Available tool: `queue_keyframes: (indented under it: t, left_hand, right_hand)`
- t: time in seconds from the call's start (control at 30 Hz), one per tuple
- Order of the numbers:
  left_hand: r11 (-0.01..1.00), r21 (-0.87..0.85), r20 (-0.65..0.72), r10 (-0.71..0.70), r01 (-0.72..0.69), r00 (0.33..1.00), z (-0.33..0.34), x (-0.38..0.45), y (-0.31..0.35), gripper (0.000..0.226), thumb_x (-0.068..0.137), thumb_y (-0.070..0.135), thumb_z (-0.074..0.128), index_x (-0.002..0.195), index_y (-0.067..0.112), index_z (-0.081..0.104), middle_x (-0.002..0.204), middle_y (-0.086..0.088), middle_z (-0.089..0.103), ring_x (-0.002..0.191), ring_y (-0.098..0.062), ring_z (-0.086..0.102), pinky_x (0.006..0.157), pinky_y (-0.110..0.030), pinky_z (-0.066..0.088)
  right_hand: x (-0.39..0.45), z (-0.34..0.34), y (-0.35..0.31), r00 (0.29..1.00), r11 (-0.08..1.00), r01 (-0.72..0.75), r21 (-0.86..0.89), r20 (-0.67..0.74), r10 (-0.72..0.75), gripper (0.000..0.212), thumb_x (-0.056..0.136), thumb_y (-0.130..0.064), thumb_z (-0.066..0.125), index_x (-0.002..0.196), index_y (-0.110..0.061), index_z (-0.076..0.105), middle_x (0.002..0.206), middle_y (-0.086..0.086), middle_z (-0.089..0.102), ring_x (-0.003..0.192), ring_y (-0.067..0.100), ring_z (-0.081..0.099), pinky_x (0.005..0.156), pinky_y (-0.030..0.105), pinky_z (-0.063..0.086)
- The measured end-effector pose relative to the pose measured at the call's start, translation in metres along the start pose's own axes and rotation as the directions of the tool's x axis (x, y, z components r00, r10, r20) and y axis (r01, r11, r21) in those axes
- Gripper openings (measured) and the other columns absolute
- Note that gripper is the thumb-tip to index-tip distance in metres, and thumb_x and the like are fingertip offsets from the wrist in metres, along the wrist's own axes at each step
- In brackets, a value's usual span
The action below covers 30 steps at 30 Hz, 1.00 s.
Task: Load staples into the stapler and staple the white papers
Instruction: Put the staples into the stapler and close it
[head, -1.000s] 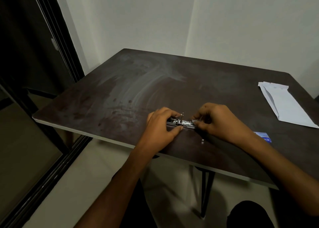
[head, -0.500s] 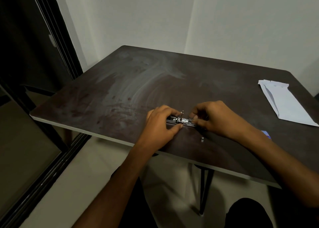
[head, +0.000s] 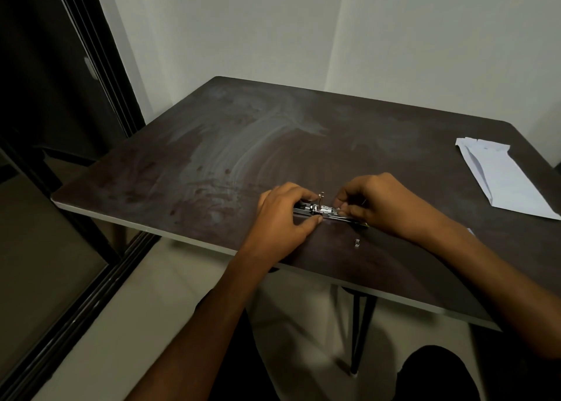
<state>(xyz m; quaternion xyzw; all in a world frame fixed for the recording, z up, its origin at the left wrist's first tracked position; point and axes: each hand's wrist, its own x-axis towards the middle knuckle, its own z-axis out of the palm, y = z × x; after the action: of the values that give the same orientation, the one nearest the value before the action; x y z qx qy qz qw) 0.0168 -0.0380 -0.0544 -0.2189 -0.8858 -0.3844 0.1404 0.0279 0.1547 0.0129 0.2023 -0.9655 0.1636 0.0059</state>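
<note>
Opened stapler point(head: 324, 211) lying near the front edge of the dark worktop point(head: 212, 163), clamped at one end by left hand point(head: 282, 215), pinched at the other by right hand point(head: 379, 203). Loose staple piece point(head: 357, 242) just in front of stapler; white papers point(head: 504, 182) well off to its right.

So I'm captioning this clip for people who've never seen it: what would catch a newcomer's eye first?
First, the two hands meeting near the front edge of the dark table: the left hand steadies an opened metal stapler while the right hand works at its other end. Next, the white papers lying untouched at the far right, and a small loose metal piece just in front of the stapler.
</note>
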Motion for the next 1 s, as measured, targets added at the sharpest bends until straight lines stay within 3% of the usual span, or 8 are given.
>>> queue_keyframes:
  t: [0.2,0.4,0.6,0.9,1.0]
  left_hand:
    - [1.000,-0.016,-0.003,0.002,-0.002,1.000,0.000,0.000,0.001,0.030,0.077,0.033,0.073,0.105,0.026,0.065,0.105,0.011,0.062,0.102,-0.007,0.056,0.101,-0.031,0.033]
    - [1.000,-0.029,-0.003,0.008,-0.008,1.000,0.000,0.000,0.001,0.029,0.077,0.033,0.073,0.104,0.028,0.065,0.105,0.011,0.063,0.101,-0.008,0.057,0.101,-0.035,0.036]
    - [0.998,-0.055,-0.006,-0.002,0.002,1.000,0.001,0.001,-0.001,0.020,0.078,0.029,0.072,0.097,0.024,0.069,0.098,0.008,0.065,0.094,-0.011,0.060,0.098,-0.046,0.042]
    - [0.998,-0.069,-0.008,0.013,-0.013,1.000,-0.001,0.000,0.000,0.022,0.078,0.029,0.072,0.099,0.028,0.067,0.097,0.017,0.060,0.095,-0.006,0.059,0.098,-0.047,0.044]
    - [0.996,-0.082,-0.008,0.022,-0.023,1.000,-0.001,0.000,0.000,0.025,0.077,0.030,0.071,0.102,0.029,0.066,0.098,0.016,0.061,0.096,-0.006,0.060,0.097,-0.047,0.045]
  right_hand:
    - [-0.002,-0.003,0.003,0.999,0.999,0.041,-0.019,0.002,-0.041,0.013,0.083,-0.008,0.068,0.092,-0.015,0.073,0.091,0.000,0.071,0.076,0.010,0.064,0.069,0.022,0.050]
    - [-0.008,-0.003,0.010,0.995,0.995,0.095,-0.032,0.020,-0.094,0.022,0.080,-0.016,0.073,0.100,-0.025,0.071,0.095,-0.007,0.061,0.075,0.007,0.057,0.068,0.016,0.044]
    - [-0.016,0.001,0.014,0.995,0.995,0.095,-0.030,0.004,-0.095,0.022,0.081,-0.022,0.072,0.103,-0.028,0.072,0.102,-0.004,0.062,0.077,0.013,0.060,0.073,0.032,0.051]
    - [-0.029,0.006,0.023,0.997,0.999,-0.010,0.036,-0.082,0.013,0.017,0.081,-0.018,0.072,0.097,-0.023,0.069,0.094,-0.005,0.065,0.077,0.008,0.058,0.067,0.012,0.042]
    - [-0.032,0.007,0.022,0.996,0.999,-0.019,0.044,-0.088,0.023,0.021,0.083,-0.018,0.070,0.103,-0.023,0.068,0.095,-0.007,0.064,0.080,0.007,0.058,0.071,0.015,0.046]
